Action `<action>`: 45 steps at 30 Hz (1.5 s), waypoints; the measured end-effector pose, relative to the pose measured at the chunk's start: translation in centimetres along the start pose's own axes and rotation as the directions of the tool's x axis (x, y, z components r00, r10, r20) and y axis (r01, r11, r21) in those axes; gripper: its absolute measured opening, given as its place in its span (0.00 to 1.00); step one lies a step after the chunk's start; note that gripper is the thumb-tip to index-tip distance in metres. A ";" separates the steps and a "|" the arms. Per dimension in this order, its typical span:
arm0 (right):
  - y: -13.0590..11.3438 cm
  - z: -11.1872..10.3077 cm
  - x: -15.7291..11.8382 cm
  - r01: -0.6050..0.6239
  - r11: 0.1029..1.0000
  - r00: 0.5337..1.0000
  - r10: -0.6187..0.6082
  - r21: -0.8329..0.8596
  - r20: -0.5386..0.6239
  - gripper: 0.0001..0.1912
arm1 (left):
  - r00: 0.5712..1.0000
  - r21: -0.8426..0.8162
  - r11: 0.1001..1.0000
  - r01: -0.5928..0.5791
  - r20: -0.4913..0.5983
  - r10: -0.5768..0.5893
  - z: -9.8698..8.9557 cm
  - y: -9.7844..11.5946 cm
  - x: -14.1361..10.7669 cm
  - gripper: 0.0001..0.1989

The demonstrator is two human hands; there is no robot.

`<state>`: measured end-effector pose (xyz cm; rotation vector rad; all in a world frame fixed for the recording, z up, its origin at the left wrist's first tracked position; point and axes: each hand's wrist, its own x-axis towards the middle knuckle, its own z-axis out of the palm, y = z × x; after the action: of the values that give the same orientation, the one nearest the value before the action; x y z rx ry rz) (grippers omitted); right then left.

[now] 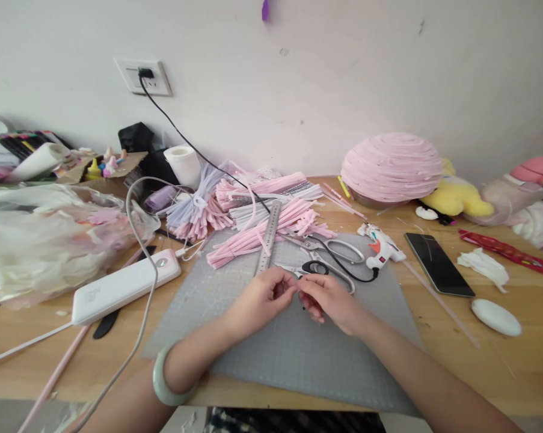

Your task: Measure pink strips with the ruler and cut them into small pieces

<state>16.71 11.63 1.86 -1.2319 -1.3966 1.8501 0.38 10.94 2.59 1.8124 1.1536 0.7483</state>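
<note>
Over the grey cutting mat (271, 361), my left hand (271, 294) and my right hand (332, 300) meet fingertip to fingertip. Each is closed in a pinch. Whatever lies between the fingers is too small and too hidden to name. Just beyond them are small scissors with black handle loops (315, 267) and larger metal-handled scissors (346, 251). A steel ruler (271, 231) leans across bundles of pink pipe cleaners (237, 245). To the right of the scissors a white glue gun (382, 255) lies with its black cord trailing.
On the left are a white power bank (127, 285), a looping cable (141, 325) and a clear plastic bag (50, 240). A phone (439, 264), a white oval case (496, 317) and a red cutter (506, 252) lie right. A pink dome (392, 167) stands behind.
</note>
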 end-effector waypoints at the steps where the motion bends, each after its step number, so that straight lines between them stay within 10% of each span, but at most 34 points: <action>1: 0.0 0.0 0.0 -0.004 0.999 1.000 0.004 0.050 0.010 0.12 | 1.000 0.035 0.999 -0.025 -0.001 0.025 0.0 0.0 0.0 0.07; 10: -0.2 -0.1 -0.1 0.139 0.987 0.989 -0.143 0.081 0.035 0.14 | 0.988 -0.246 0.960 0.132 0.115 -0.106 -0.1 0.1 0.2 0.12; 21: -0.1 -0.1 -0.1 0.238 0.971 0.970 -0.238 0.011 0.053 0.14 | 0.908 -0.779 0.466 0.418 0.360 -0.214 0.2 0.0 0.1 0.11; 36: 0.2 -0.1 0.3 0.229 0.950 0.972 -0.236 -0.211 -0.007 0.14 | 0.944 -0.411 0.850 0.329 0.136 -0.300 -1.4 -0.1 0.7 0.12; 45: -0.1 0.2 0.2 0.133 0.974 0.991 -0.136 -0.184 0.000 0.13 | 0.955 -0.221 0.939 0.265 0.197 -0.223 -1.2 0.0 0.7 0.12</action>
<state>16.42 11.71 1.85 -1.2017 -1.6321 1.6490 -0.30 11.97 3.14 1.4638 1.0973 0.5519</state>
